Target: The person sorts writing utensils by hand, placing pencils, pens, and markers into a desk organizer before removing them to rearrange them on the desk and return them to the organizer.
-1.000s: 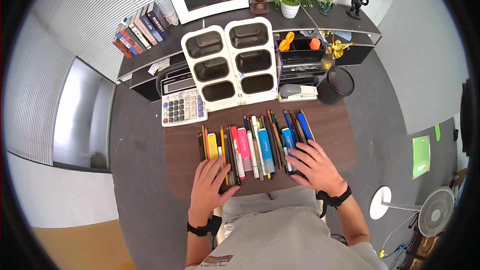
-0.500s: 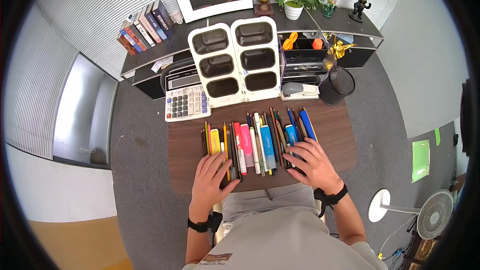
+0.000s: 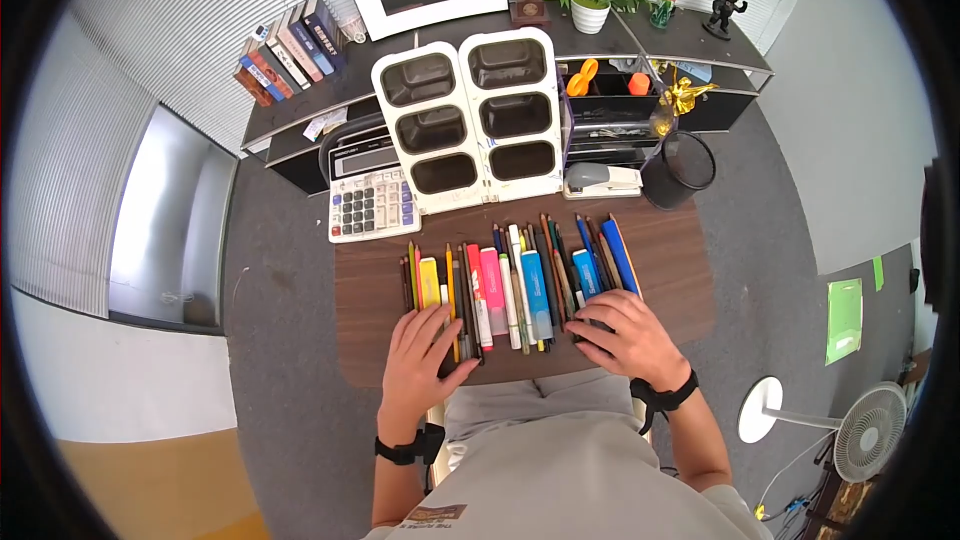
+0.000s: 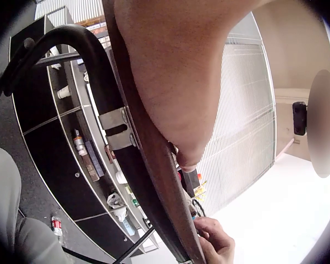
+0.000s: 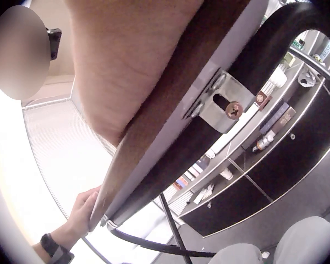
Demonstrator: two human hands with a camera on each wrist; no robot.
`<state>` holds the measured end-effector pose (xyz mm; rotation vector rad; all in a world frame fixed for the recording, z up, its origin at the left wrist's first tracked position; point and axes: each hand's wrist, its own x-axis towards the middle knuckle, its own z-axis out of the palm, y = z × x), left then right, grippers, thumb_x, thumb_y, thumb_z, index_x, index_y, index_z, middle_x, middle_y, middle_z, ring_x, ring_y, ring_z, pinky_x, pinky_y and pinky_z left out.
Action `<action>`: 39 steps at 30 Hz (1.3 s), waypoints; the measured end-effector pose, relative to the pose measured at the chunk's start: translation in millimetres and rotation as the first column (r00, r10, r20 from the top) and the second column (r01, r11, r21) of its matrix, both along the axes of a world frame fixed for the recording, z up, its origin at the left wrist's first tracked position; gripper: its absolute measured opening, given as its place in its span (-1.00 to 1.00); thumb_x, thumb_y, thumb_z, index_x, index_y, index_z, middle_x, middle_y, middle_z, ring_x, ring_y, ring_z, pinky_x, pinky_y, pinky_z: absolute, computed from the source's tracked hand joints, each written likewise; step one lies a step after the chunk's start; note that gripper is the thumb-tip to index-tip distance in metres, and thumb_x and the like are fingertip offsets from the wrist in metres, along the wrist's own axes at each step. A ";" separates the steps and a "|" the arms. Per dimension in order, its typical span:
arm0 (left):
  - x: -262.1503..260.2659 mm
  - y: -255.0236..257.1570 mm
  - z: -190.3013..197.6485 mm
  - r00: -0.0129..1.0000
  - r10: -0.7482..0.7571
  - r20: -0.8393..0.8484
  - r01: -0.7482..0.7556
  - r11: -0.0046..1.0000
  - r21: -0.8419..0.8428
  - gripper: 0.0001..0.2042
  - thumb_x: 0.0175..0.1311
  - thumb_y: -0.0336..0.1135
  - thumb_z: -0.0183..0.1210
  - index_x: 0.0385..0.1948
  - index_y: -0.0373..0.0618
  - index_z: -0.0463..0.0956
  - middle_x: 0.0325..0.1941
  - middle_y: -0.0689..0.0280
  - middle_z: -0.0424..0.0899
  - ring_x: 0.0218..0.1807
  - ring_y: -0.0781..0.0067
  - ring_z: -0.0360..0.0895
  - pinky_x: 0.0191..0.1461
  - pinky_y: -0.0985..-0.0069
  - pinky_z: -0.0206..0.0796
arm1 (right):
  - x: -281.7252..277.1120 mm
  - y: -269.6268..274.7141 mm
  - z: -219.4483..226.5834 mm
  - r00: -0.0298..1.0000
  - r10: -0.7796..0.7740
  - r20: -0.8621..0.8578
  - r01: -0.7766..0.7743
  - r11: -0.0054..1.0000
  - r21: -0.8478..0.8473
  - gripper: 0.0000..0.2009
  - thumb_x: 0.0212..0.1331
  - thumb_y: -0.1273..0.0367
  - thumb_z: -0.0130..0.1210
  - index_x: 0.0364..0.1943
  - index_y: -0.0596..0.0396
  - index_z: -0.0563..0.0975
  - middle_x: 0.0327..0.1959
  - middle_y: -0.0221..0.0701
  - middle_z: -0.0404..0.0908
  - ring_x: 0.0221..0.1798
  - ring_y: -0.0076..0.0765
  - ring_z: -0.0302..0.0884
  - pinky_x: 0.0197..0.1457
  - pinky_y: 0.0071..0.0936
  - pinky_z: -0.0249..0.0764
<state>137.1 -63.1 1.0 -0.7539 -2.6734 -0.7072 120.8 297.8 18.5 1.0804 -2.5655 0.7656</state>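
A row of pens, pencils and markers lies side by side on the brown desk (image 3: 365,340). Over its left end my left hand (image 3: 420,355) rests with relaxed fingers, near a yellow highlighter (image 3: 429,280) and some pencils. My right hand (image 3: 635,340) lies on the right end, its fingers bent loosely over the lower part of a blue highlighter (image 3: 587,270); its fingertips hide several pen ends. Between the hands are a pink highlighter (image 3: 491,280) and another blue highlighter (image 3: 536,295). Both wrist views show mostly the heel of the hand at the desk edge.
Behind the row stands a white organizer (image 3: 468,120) with dark compartments. A calculator (image 3: 370,205) is at its left, a stapler (image 3: 602,181) and black mesh pen cup (image 3: 680,175) at its right. Farther back is a shelf with books (image 3: 290,50) and a potted plant (image 3: 592,0).
My right hand's fingers have drawn back a little toward me, so more of the blue highlighter beneath shows. My left hand stays on the pens. The head view has shifted slightly.
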 end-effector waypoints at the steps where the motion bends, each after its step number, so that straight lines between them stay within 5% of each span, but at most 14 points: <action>1: -0.2 0.0 -0.1 1.000 0.001 -0.002 -0.001 1.000 0.000 -0.40 0.06 -0.18 0.58 0.19 -0.17 0.67 0.47 0.08 0.59 0.49 -0.07 0.49 0.58 -0.13 0.29 | -0.1 -0.4 0.0 1.000 -0.012 0.002 0.012 1.000 0.005 -0.64 0.16 0.34 0.46 0.08 -0.02 0.76 0.11 -0.42 0.64 0.27 -0.22 0.58 0.41 -0.14 0.52; 13: 2.9 -3.2 -4.0 0.999 0.005 -0.048 -0.005 1.000 0.004 -0.43 0.08 -0.15 0.56 0.17 -0.13 0.70 0.41 0.12 0.63 0.45 -0.05 0.52 0.51 -0.07 0.36 | -0.4 -0.8 -1.4 0.999 -0.048 0.001 0.048 0.999 -0.001 -0.58 0.08 0.34 0.49 0.08 -0.02 0.74 0.16 -0.42 0.64 0.31 -0.16 0.56 0.40 -0.08 0.53; 17: 10.7 -7.0 -14.8 0.967 0.080 -0.242 -0.068 0.996 0.058 -0.61 0.12 -0.31 0.51 0.02 -0.14 0.74 0.17 0.18 0.71 0.20 0.08 0.66 0.30 0.09 0.54 | 1.4 -0.5 -1.7 0.998 -0.061 0.010 0.061 0.998 -0.002 -0.60 0.05 0.35 0.49 0.04 0.00 0.74 0.15 -0.40 0.65 0.30 -0.15 0.57 0.38 -0.07 0.55; 24: 31.9 -22.3 -25.1 0.901 0.275 -0.336 -0.211 0.953 0.216 -0.72 0.17 -0.60 0.38 -0.07 -0.17 0.74 -0.08 0.19 0.68 -0.05 0.08 0.64 0.08 0.12 0.50 | 0.7 -0.9 1.9 0.996 -0.094 0.001 0.094 0.994 -0.050 -0.61 0.03 0.38 0.47 0.02 0.02 0.74 0.09 -0.37 0.67 0.26 -0.11 0.59 0.31 -0.07 0.57; 27: 49.1 -31.4 -27.1 0.928 0.268 -0.258 -0.230 0.959 0.167 -0.72 0.16 -0.58 0.40 -0.06 -0.17 0.74 -0.08 0.19 0.68 -0.05 0.07 0.63 0.09 0.12 0.49 | 2.2 -1.9 3.2 0.993 -0.118 -0.002 0.118 0.991 -0.060 -0.60 0.00 0.39 0.47 0.01 0.04 0.74 0.09 -0.36 0.67 0.25 -0.09 0.59 0.28 -0.07 0.58; 34: 77.5 -36.1 -38.2 0.931 0.349 -0.108 -0.338 0.934 0.113 -0.51 0.19 -0.50 0.43 0.22 -0.24 0.63 0.31 0.07 0.64 0.28 -0.05 0.56 0.36 0.09 0.40 | 2.3 -0.9 0.8 0.991 -0.132 -0.005 0.132 0.989 -0.063 -0.59 -0.04 0.40 0.48 0.00 0.05 0.73 0.10 -0.36 0.66 0.25 -0.06 0.60 0.27 -0.06 0.58; 39: 75.5 -32.4 -30.6 0.938 0.330 -0.107 -0.333 0.943 -0.009 -0.46 0.18 -0.41 0.49 0.25 -0.21 0.63 0.35 0.10 0.64 0.28 -0.02 0.59 0.36 0.05 0.39 | 3.2 -0.7 -0.1 0.991 -0.132 -0.014 0.131 0.988 -0.080 -0.60 -0.03 0.41 0.47 -0.02 0.07 0.73 0.10 -0.34 0.66 0.25 -0.06 0.60 0.27 -0.06 0.59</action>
